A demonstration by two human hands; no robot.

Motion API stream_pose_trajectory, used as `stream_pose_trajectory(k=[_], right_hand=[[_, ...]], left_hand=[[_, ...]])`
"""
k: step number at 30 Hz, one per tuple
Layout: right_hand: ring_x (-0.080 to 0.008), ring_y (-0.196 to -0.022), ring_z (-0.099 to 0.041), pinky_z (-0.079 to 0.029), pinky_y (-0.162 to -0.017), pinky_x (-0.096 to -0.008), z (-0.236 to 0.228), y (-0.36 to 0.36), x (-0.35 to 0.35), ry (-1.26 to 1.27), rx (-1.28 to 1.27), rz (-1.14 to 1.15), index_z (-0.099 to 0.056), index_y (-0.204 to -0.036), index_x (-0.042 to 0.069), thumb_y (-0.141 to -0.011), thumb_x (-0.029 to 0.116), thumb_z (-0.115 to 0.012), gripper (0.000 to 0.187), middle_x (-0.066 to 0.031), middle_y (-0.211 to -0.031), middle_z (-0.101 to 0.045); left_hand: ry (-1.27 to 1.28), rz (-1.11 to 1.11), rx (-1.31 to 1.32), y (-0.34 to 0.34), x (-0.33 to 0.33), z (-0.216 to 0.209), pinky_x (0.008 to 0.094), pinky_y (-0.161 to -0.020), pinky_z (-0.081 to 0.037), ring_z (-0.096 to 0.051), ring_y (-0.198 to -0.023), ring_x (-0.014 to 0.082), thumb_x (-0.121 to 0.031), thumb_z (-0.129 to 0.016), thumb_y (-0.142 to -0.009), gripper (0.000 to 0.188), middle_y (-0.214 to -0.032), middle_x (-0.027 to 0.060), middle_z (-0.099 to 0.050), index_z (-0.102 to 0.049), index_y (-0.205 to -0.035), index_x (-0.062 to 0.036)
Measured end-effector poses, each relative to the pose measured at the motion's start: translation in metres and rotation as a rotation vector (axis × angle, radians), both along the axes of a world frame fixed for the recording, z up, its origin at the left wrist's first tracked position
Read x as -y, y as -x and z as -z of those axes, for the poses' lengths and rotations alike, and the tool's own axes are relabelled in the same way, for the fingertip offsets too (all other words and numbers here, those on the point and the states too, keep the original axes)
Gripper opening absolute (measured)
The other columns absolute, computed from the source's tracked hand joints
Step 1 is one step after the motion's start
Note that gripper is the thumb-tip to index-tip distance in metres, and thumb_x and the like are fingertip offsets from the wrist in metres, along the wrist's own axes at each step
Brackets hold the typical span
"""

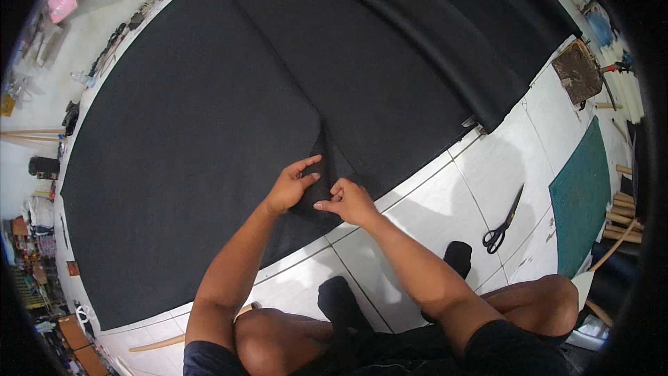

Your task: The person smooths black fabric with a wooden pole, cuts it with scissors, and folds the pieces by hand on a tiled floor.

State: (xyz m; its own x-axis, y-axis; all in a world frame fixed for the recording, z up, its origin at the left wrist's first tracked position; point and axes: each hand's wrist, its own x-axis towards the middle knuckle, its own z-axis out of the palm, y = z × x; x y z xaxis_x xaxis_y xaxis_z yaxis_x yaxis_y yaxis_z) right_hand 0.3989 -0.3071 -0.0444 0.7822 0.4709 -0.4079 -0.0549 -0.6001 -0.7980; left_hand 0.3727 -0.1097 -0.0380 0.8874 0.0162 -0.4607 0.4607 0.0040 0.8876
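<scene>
Pressing down on one big black fabric sheet spread over the white tiled floor, both hands sit close together at its near edge, w/ a second black fabric length lying across the far right. Left hand lies palm-down, fingers loosely spread, gripping nothing; right hand is half-curled, forefinger out, pinching a small fold. Also 1 pair black-handled scissors & 1 green cutting mat, well apart to the right.

Looks like a sewing workshop w/ tiled floor. Big black fabric spread out. Scissors, green cutting mat nearby.
</scene>
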Motion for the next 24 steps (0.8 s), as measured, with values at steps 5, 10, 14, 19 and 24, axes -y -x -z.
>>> stream_pose_trajectory(k=[5, 10, 14, 19, 24], right_hand=[[-0.0265, -0.079, -0.071, -0.053, -0.073, -0.0405, 0.011, 0.002, 0.000, -0.044, -0.045, 0.008, -0.070, -0.084, 0.000, -0.083, 0.038, -0.082, 0.040, -0.0149, -0.079, -0.071], [-0.0179, -0.068, -0.063, -0.049, -0.065, -0.0354, 0.010, -0.009, 0.012, -0.124, -0.166, -0.113, -0.068, -0.082, -0.001, -0.095, 0.033, -0.069, 0.036, -0.0108, -0.071, -0.067], [-0.0167, -0.066, -0.060, -0.049, -0.065, -0.0342, 0.006, -0.012, 0.015, -0.142, -0.177, -0.200, -0.066, -0.083, -0.002, -0.102, 0.031, -0.058, 0.039, -0.0101, -0.071, -0.065], [-0.0284, -0.081, -0.065, -0.049, -0.076, -0.0409, 0.003, -0.013, 0.015, -0.087, -0.030, -0.311, -0.063, -0.090, -0.004, -0.104, 0.035, -0.051, 0.043, -0.0165, -0.083, -0.068], [-0.0319, -0.088, -0.066, -0.049, -0.081, -0.0431, -0.007, -0.014, 0.015, -0.075, -0.092, -0.311, -0.064, -0.095, -0.004, -0.104, 0.037, -0.050, 0.045, -0.0195, -0.089, -0.068]], left_hand=[[-0.084, 0.012, 0.035, 0.001, -0.003, 0.001, 0.0276, -0.097, -0.049, -0.062, -0.111, 0.0157, -0.001, -0.063, -0.095, 0.048, -0.131, 0.0088, -0.064, -0.055, -0.142, -0.0025], [-0.199, 0.024, 0.086, 0.002, -0.004, 0.007, 0.0299, -0.101, -0.047, -0.062, -0.115, 0.0183, -0.005, -0.064, -0.093, 0.047, -0.132, 0.0113, -0.064, -0.058, -0.140, -0.0029], [-0.209, 0.022, 0.073, 0.001, -0.008, 0.008, 0.0318, -0.105, -0.045, -0.061, -0.119, 0.0213, -0.013, -0.068, -0.093, 0.047, -0.133, 0.0136, -0.064, -0.060, -0.138, -0.0040], [-0.331, 0.050, 0.099, -0.003, 0.004, -0.006, 0.0337, -0.106, -0.045, -0.060, -0.123, 0.0243, -0.022, -0.077, -0.087, 0.055, -0.133, 0.0152, -0.064, -0.061, -0.137, -0.0057], [-0.497, 0.075, 0.126, -0.003, 0.006, -0.008, 0.0363, -0.106, -0.046, -0.061, -0.123, 0.0271, -0.024, -0.081, -0.083, 0.058, -0.131, 0.0154, -0.065, -0.061, -0.135, -0.0070]])
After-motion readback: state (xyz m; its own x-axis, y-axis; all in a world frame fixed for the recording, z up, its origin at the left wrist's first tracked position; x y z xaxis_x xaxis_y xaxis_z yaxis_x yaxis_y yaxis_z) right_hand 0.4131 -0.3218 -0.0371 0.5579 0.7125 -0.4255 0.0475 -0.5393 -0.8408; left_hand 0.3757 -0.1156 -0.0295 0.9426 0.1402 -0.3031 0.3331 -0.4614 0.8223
